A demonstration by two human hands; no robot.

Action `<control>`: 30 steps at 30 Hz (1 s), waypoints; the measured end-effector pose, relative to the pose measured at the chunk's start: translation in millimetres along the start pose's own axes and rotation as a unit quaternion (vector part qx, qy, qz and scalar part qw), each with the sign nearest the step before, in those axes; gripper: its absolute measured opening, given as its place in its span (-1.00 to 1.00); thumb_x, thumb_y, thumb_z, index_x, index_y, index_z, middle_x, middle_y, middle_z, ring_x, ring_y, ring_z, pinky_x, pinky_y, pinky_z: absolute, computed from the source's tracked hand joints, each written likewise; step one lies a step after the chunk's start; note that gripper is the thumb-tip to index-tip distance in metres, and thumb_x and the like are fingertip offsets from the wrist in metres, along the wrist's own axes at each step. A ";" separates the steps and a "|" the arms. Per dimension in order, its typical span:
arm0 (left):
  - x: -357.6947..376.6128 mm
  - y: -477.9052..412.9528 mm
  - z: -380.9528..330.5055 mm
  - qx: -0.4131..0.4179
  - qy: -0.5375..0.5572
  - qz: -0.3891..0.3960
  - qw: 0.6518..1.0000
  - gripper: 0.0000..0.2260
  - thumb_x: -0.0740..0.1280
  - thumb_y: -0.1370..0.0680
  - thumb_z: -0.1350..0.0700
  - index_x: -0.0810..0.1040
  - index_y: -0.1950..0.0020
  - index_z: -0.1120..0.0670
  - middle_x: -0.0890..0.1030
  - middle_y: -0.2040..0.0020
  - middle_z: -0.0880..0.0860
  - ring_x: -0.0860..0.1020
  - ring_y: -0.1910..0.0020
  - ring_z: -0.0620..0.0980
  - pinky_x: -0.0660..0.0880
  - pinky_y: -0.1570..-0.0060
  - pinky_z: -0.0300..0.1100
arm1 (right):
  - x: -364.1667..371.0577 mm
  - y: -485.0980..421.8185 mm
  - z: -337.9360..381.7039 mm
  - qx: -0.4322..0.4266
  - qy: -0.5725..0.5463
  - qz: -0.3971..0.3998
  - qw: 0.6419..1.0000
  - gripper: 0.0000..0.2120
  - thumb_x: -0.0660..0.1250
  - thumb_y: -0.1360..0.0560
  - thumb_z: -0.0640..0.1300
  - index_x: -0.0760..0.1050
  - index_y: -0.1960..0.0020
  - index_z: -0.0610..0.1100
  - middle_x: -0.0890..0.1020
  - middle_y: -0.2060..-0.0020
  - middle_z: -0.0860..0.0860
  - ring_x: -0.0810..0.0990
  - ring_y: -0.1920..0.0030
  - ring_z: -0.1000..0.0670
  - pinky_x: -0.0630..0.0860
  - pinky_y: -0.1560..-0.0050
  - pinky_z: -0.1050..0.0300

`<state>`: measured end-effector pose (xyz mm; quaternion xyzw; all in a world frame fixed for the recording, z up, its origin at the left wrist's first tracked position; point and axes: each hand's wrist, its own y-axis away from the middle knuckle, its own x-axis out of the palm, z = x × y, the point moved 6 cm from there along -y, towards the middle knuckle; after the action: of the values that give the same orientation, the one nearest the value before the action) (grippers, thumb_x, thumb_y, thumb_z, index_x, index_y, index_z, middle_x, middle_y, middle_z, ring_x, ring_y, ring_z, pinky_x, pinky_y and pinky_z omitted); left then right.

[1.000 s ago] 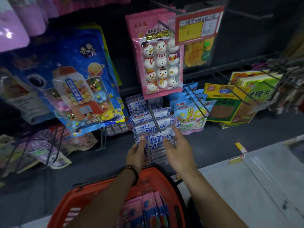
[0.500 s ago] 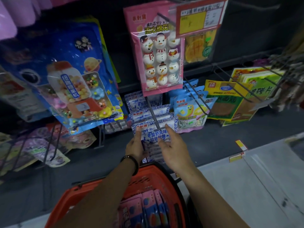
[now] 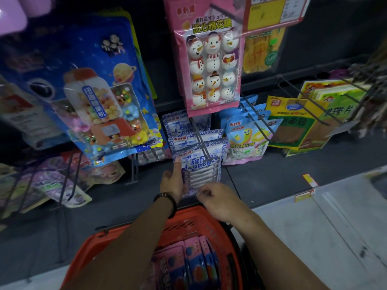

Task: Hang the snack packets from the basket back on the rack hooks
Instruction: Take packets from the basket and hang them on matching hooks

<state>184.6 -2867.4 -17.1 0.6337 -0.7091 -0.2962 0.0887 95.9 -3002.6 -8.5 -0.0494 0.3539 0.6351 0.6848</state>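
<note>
A blue-and-white snack packet hangs at the front of a double wire hook, with more of the same packets behind it. My left hand grips its left edge, thumb pointing up along the front. My right hand is curled at the packet's bottom edge, fingertips pinching it. Below my arms is the orange basket, which holds several pink-and-blue packets standing on edge.
A pink snowman marshmallow packet hangs directly above the hook. A large blue candy packet hangs to the left, light-blue packets and yellow-green packets to the right. Bare wire hooks jut out toward me. A white ledge runs at lower right.
The packet has slid further back on the hook. My right hand dropped from the packet's right side to its bottom edge and curled shut. My left hand stayed on the left edge.
</note>
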 end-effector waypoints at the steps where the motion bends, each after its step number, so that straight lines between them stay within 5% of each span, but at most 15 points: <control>1: -7.7 6.4 -0.1 0.011 0.001 -0.006 1.000 -0.45 0.26 -0.53 -0.46 0.52 -0.07 0.03 0.53 0.09 0.00 0.59 0.18 -0.01 0.63 0.21 -0.17 | 6.4 -0.3 0.1 0.000 0.021 0.017 1.000 -0.75 0.31 -0.66 0.03 0.66 -0.05 -0.12 0.72 0.04 -0.08 0.67 0.05 -0.08 0.57 0.01 0.04; 2: -14.6 10.7 4.9 0.014 -0.002 -0.003 1.000 -0.60 0.33 -0.61 -0.28 0.49 0.02 0.07 0.56 0.11 0.05 0.57 0.24 -0.03 0.60 0.34 -0.22 | 14.0 -0.1 0.4 0.005 0.043 0.039 0.998 -0.73 0.30 -0.66 0.05 0.65 -0.03 -0.13 0.72 0.05 -0.09 0.67 0.03 -0.10 0.58 -0.02 0.01; 4: -30.9 14.0 23.6 0.026 -0.048 0.035 0.998 -0.72 0.41 -0.62 -0.09 0.52 -0.07 0.12 0.65 -0.04 0.16 0.64 0.24 0.04 0.68 0.27 -0.08 | 33.7 0.4 -0.4 0.015 0.080 0.091 0.993 -0.69 0.30 -0.65 0.08 0.64 0.03 -0.14 0.72 0.08 -0.10 0.68 0.03 -0.11 0.56 0.04 0.03; 6: -54.5 18.1 45.8 0.092 -0.168 0.081 0.978 -0.81 0.44 -0.58 -0.10 0.60 -0.07 -0.03 0.70 -0.04 0.05 0.69 0.17 -0.01 0.69 0.06 0.06 | 58.1 2.5 -3.6 0.026 0.112 0.149 0.982 -0.68 0.30 -0.64 0.10 0.64 0.05 -0.13 0.71 0.07 -0.11 0.68 0.02 -0.13 0.49 0.08 0.09; 9: -92.4 37.9 83.5 0.149 -0.356 0.167 0.907 -0.92 0.39 -0.55 -0.14 0.62 0.08 -0.18 0.71 0.10 -0.19 0.64 0.09 -0.27 0.54 -0.05 -0.18 | 96.9 9.3 -14.0 0.044 0.147 0.206 0.966 -0.64 0.29 -0.65 0.11 0.68 -0.13 -0.15 0.71 -0.08 -0.15 0.66 -0.10 -0.15 0.42 0.02 0.14; 13: -145.0 63.3 130.2 0.123 -0.477 0.234 0.838 -0.79 0.25 -0.47 -0.32 0.57 0.05 -0.28 0.70 0.00 -0.20 0.65 -0.03 -0.21 0.52 -0.08 -0.22 | 147.7 16.5 -49.0 0.099 0.142 0.213 0.962 -0.65 0.29 -0.66 0.06 0.66 -0.29 -0.12 0.68 -0.30 -0.14 0.65 -0.27 -0.15 0.52 -0.18 0.11; 16: -170.8 71.1 156.5 0.100 -0.500 0.271 0.816 -0.91 0.36 -0.58 -0.19 0.57 0.00 -0.22 0.68 0.00 -0.19 0.66 -0.07 -0.14 0.45 0.03 -0.32 | 185.3 21.1 -66.9 0.113 0.145 0.230 0.956 -0.67 0.30 -0.68 0.01 0.66 -0.29 -0.15 0.68 -0.27 -0.17 0.65 -0.22 -0.10 0.48 -0.10 0.11; 18: -174.3 76.1 160.2 0.101 -0.531 0.299 0.787 -0.87 0.32 -0.67 -0.06 0.60 -0.16 -0.08 0.65 -0.03 -0.13 0.65 -0.16 -0.02 0.41 0.05 -0.32 | 208.3 22.8 -80.9 0.135 0.165 0.227 0.950 -0.67 0.25 -0.69 -0.04 0.64 -0.30 -0.20 0.68 -0.25 -0.19 0.65 -0.26 -0.15 0.51 -0.18 0.09; 21: -169.1 77.5 166.6 0.118 -0.588 0.368 0.710 -0.66 0.20 -0.73 -0.05 0.47 -0.48 0.01 0.49 -0.33 -0.13 0.48 -0.42 0.04 0.31 -0.20 -0.31 | 246.5 26.8 -110.8 0.205 0.148 0.221 0.942 -0.66 0.30 -0.65 -0.08 0.60 -0.34 -0.24 0.65 -0.27 -0.21 0.62 -0.32 -0.21 0.53 -0.26 0.10; 23: -166.1 67.6 165.5 0.114 -0.603 0.369 0.698 -0.63 0.18 -0.74 -0.05 0.48 -0.48 0.08 0.53 -0.43 -0.01 0.51 -0.41 0.08 0.37 -0.25 -0.22 | 270.7 29.0 -126.3 0.236 0.121 0.211 0.941 -0.62 0.36 -0.63 -0.08 0.58 -0.37 -0.25 0.67 -0.19 -0.19 0.62 -0.29 -0.21 0.52 -0.13 0.10; 26: -168.6 48.3 165.2 0.083 -0.609 0.353 0.706 -0.68 0.19 -0.73 -0.07 0.61 -0.19 0.11 0.66 -0.25 0.11 0.60 -0.16 0.11 0.32 0.11 -0.22 | 294.8 28.0 -143.7 0.251 0.093 0.183 0.946 -0.54 0.34 -0.67 -0.04 0.48 -0.45 -0.32 0.56 0.10 -0.08 0.63 -0.10 -0.17 0.45 0.05 0.06; 28: -175.0 37.6 159.6 0.066 -0.610 0.342 0.712 -0.65 0.19 -0.73 -0.08 0.63 -0.14 0.15 0.68 -0.19 0.13 0.61 -0.11 0.12 0.28 0.16 -0.21 | 307.9 31.1 -154.9 0.307 0.030 0.159 0.938 -0.52 0.45 -0.56 0.01 0.55 -0.36 -0.27 0.65 0.04 -0.09 0.61 -0.01 -0.11 0.53 0.01 0.02; 30: -179.1 29.6 154.9 0.063 -0.605 0.329 0.723 -0.63 0.20 -0.72 -0.10 0.64 -0.21 0.15 0.68 -0.19 0.15 0.62 -0.15 0.14 0.39 0.10 -0.19 | 314.3 34.5 -164.2 0.367 -0.031 0.120 0.922 -0.40 0.52 -0.45 0.05 0.52 -0.37 -0.24 0.65 -0.20 -0.17 0.65 -0.15 -0.17 0.57 -0.06 0.00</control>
<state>114.4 -2648.7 -81.9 0.0514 -0.7932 -0.5231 -0.3075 -22.7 -2818.7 -289.7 0.2676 0.5444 0.5392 0.5842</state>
